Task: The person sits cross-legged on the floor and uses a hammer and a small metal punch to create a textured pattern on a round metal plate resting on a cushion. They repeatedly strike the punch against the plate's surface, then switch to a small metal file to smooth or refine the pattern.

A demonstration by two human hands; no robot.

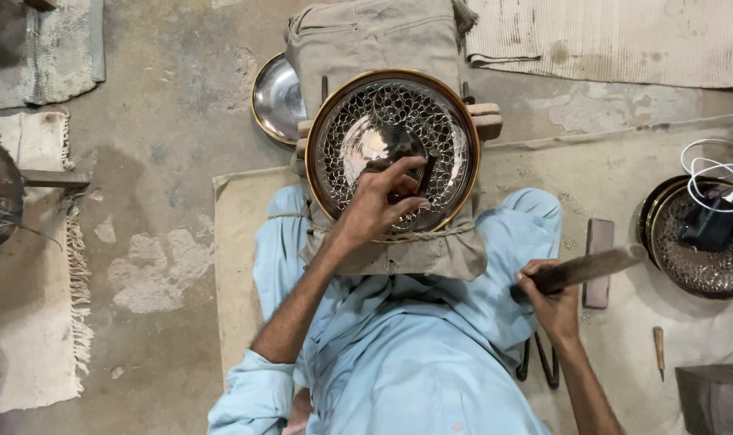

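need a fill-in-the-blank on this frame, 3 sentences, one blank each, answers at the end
1. The left hand holds a small tool against the round metal ____.
2. The right hand grips a ____ off to the side, clear of the tray.
3. White cable lies on a second patterned tray at the picture's ____ edge.

Missing words: tray; hammer; right

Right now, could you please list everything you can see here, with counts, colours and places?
Engraved metal plate: one, silver with gold rim, centre, on cloth-covered support.
Punch tool: one, dark, on the plate.
Wooden mallet: one, brown, right.
Plain metal plate: one, silver, behind left.
Stacked plates: a few, dark, far right.
White cable: one, on that stack.
Small chisel: one, lower right.
Left hand: holds the punch tool.
Right hand: grips the mallet.
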